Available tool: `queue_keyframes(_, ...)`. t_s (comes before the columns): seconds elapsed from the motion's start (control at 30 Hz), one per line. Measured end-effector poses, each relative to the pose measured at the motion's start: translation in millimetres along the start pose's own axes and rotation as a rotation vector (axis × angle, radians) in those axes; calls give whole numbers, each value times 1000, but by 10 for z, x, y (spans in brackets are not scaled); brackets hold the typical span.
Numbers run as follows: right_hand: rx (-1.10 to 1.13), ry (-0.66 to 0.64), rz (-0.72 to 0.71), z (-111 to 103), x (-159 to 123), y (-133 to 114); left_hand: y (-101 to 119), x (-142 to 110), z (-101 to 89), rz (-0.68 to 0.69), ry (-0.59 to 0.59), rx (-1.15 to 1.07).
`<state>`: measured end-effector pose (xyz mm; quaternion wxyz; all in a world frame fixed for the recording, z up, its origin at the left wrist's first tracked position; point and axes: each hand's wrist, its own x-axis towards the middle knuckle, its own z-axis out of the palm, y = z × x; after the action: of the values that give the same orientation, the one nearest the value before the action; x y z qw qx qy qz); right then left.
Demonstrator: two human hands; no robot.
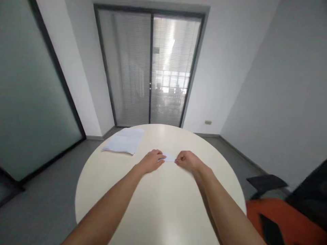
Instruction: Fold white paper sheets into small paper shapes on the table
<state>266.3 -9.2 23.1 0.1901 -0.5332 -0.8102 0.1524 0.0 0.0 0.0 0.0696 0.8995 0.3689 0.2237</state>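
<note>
A small piece of white folded paper point(169, 157) lies on the round table between my two hands. My left hand point(152, 161) rests at its left end, fingers curved over the paper and the thumb close to its near edge. At the right end, my right hand point(187, 160) is closed, with thumb and fingertips pinching the corner. Both hands partly cover the paper, so its full shape is hidden.
A stack of white paper sheets point(125, 140) lies at the far left of the cream round table point(158, 211). An orange chair point(270, 214) with black armrests stands at the right. Beyond the table is a glass door point(127, 68) with blinds.
</note>
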Motion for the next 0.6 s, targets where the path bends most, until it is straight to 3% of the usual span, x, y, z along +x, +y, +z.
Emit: queue_keyframes(0.6, -19, 58, -110, 30, -5, -38, 96, 1, -70, 10, 43, 18)
